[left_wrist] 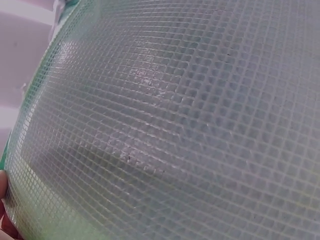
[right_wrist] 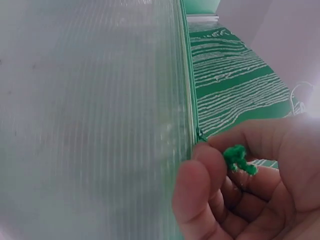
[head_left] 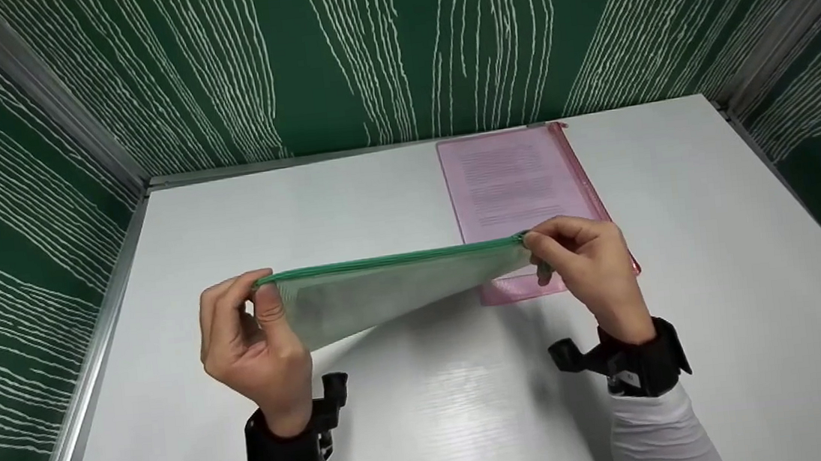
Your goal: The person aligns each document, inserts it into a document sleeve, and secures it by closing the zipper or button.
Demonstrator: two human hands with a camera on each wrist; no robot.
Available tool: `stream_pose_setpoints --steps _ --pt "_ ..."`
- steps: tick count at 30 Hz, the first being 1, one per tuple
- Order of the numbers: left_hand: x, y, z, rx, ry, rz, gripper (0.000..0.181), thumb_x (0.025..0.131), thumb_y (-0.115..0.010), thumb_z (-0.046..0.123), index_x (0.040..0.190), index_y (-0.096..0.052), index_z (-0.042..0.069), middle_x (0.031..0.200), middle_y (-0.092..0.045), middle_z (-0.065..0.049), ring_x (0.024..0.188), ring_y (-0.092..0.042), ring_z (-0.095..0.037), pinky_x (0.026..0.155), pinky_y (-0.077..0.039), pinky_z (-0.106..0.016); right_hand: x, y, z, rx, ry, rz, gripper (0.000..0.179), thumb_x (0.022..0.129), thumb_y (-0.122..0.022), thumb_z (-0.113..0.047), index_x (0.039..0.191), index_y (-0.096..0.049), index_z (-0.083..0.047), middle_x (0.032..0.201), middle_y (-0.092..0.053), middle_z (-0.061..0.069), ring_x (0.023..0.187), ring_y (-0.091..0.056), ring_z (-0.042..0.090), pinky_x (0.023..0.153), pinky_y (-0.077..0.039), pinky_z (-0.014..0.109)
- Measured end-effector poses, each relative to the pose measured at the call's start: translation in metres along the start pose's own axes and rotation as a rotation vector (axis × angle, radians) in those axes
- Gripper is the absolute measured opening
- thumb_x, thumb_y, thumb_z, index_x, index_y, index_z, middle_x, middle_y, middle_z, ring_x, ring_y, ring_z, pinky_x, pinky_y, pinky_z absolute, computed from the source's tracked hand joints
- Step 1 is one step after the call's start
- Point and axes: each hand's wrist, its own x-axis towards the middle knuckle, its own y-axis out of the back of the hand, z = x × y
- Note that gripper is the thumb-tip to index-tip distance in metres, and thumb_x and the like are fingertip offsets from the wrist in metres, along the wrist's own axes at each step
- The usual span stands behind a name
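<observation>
A translucent green mesh zipper pouch (head_left: 379, 294) hangs in the air between both hands, its green zipper edge (head_left: 398, 256) stretched along the top. My left hand (head_left: 256, 343) pinches the left end of that edge between thumb and fingers. At the other end, my right hand (head_left: 587, 262) pinches the zipper's corner by the slider. In the right wrist view a green cord pull (right_wrist: 240, 159) pokes out between the fingers. The pouch's mesh fills most of the left wrist view, with only a bit of fingertip (left_wrist: 4, 185) showing at the left.
A pink zipper pouch (head_left: 522, 212) with a printed sheet inside lies behind the right hand on the white table (head_left: 288, 212). Green panels with white wavy lines (head_left: 333, 57) stand at the back and sides. A black camera band sits on each wrist.
</observation>
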Motion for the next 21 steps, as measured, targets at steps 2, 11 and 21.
stream_pose_setpoints --steps 2,11,21 --pt "0.001 0.0002 0.0006 -0.009 0.008 0.005 0.018 0.096 -0.072 0.007 0.09 -0.072 -0.01 0.084 -0.061 -0.018 0.073 -0.054 -0.014 0.061 -0.039 -0.019 -0.0001 0.0007 -0.0009 0.0 -0.01 0.004 0.014 0.093 -0.065 0.009 0.083 -0.075 0.005 0.065 -0.063 0.01 0.05 -0.058 0.017 0.051 -0.05 0.024" --pt "0.0021 0.0002 0.0019 -0.011 0.013 0.002 0.019 0.096 -0.072 0.008 0.09 -0.072 -0.01 0.085 -0.06 -0.018 0.074 -0.054 -0.014 0.064 -0.043 -0.02 0.0007 0.0019 -0.0017 -0.006 -0.023 -0.004 0.014 0.093 -0.065 0.009 0.083 -0.074 0.006 0.066 -0.063 0.009 0.05 -0.058 0.017 0.052 -0.051 0.025" --pt "0.0043 0.0033 0.0003 0.032 0.009 0.034 0.028 0.097 -0.072 0.017 0.091 -0.071 -0.01 0.084 -0.06 -0.018 0.073 -0.053 -0.012 0.061 -0.037 -0.018 0.0046 0.0076 0.0001 -0.017 -0.043 0.035 0.014 0.094 -0.066 0.005 0.084 -0.071 0.013 0.065 -0.062 0.007 0.05 -0.058 0.017 0.053 -0.053 0.026"
